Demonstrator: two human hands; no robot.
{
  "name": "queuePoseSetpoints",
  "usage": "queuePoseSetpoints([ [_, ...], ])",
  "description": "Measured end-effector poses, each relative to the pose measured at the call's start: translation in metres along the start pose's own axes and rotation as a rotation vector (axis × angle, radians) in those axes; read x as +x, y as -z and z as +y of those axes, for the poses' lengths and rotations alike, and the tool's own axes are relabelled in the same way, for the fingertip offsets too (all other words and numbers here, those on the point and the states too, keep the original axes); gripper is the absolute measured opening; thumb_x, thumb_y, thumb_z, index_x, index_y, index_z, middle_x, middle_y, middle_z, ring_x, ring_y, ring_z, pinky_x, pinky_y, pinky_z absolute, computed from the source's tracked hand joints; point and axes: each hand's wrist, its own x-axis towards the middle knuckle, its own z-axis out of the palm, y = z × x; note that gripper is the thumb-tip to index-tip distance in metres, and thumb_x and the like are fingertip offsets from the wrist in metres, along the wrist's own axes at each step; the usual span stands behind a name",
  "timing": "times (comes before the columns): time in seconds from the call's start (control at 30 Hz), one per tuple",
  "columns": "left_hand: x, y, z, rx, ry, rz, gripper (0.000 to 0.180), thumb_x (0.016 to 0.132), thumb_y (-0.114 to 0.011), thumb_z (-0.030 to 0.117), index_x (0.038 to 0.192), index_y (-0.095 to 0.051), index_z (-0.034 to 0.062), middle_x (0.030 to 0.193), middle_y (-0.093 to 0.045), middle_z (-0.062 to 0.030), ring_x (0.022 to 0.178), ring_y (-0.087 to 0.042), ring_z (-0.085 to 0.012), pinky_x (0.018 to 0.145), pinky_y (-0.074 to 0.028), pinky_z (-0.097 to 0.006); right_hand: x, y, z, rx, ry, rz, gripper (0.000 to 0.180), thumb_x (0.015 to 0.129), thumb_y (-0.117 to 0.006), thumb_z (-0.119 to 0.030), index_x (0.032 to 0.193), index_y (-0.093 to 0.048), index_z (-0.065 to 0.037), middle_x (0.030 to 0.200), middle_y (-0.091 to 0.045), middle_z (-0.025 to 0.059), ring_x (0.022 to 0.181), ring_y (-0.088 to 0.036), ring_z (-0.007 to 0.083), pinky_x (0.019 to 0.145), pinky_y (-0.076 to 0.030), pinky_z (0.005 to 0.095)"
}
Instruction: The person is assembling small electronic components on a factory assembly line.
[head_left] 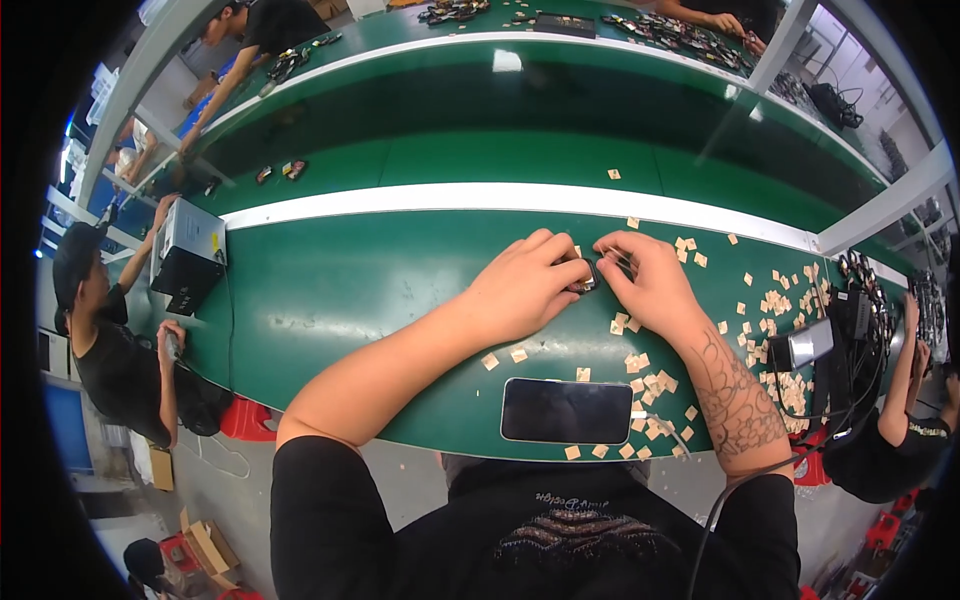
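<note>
My left hand (528, 282) is closed around a small dark device (590, 278) with a black rim, pressing it to the green tabletop. Most of it is hidden under the fingers. Just to its right, my right hand (652, 280) has its thumb and fingers curled together around a thin, shiny, tweezer-like tool (620, 258). Its tip is too small to make out. Small square tan pieces (660, 382) lie scattered around and below my right hand. A dark-screened phone (566, 410) with a white cable plugged in rests near the table's front edge.
A green conveyor belt (480, 150) runs beyond a white rail (500, 197), carrying a few small dark parts. At left stands a metal box (188, 250). Dark cables and a power adapter (802, 346) crowd the right end. Co-workers sit on both sides and across.
</note>
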Motion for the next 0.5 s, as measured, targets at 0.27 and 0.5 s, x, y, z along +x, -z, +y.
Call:
queuePoseSetpoints([
  [0.27, -0.001, 0.006, 0.001, -0.26, 0.0, 0.118, 0.045, 0.089, -0.081, 0.005, 0.131, -0.064, 0.009, 0.119, -0.064, -0.0109, 0.107, -0.068, -0.0325, 0.09, -0.057, -0.042, -0.003, -0.002, 0.006, 0.305, -0.151, -0.165, 0.02, 0.096, -0.074, 0.0, 0.116, -0.072, 0.002, 0.096, -0.074, 0.0062, 0.082, -0.065, 0.0078, 0.075, -0.053, 0.0255],
  [0.5, 0.008, 0.006, -0.005, -0.512, 0.122, 0.096, 0.035, 0.096, -0.075, 0.0, 0.129, -0.063, 0.0037, 0.098, -0.073, -0.0104, 0.076, -0.065, -0.0192, 0.073, -0.054, -0.034, -0.004, -0.013, 0.007, 0.553, -0.118, -0.06, 0.019, 0.096, -0.073, 0.009, 0.115, -0.07, 0.008, 0.097, -0.073, 0.0054, 0.084, -0.065, 0.0062, 0.075, -0.053, 0.0227],
])
